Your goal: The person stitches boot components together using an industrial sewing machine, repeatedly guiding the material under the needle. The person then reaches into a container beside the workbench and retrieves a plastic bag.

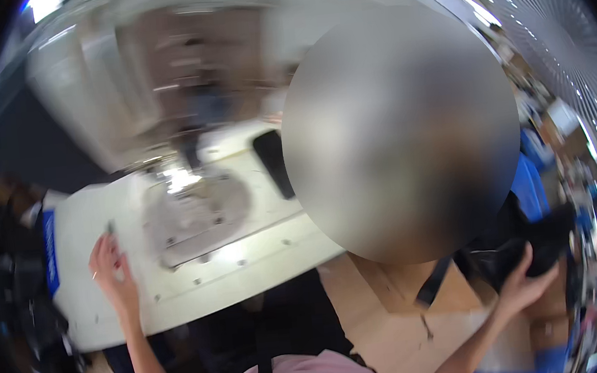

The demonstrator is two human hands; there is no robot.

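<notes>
My left hand (111,271) is over the left part of a white sewing table (94,307), its fingers curled. A small dark tip shows just past them, too blurred to name. My right hand (525,287) is stretched out to the far right, away from the table. Black cloth (544,242) lies between its thumb and fingers. A lit sewing machine (186,172) stands beyond my left hand, smeared by motion. Its grey rounded bed plate (194,222) is set into the tabletop.
A flat black object (273,164) lies on the table, right of the machine. Cardboard boxes (424,293) stand on the floor to the right. A blue bin (529,189) is behind the black cloth. A large blurred disc hides the right middle.
</notes>
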